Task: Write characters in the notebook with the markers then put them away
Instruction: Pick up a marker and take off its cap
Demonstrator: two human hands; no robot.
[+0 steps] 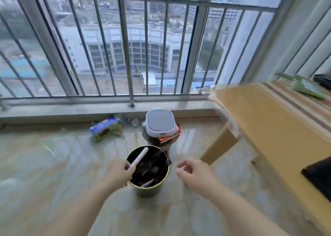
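My left hand [118, 173] grips a white marker [140, 157] by its purple end, and the marker slants up over the mouth of a round dark bin [152, 189] on the floor. Inside the bin lie dark items and another pale marker [147, 183]. My right hand [193, 175] hovers just right of the bin with its fingers loosely curled and nothing in them. No notebook is clearly visible.
A wooden table [265, 121] with a striped cloth stands at the right, with a green object [306, 85] and a dark item [318, 175] on it. Behind the bin sits a white lidded container [159, 123] on a red box. Crumpled packaging [105, 128] lies by the railing.
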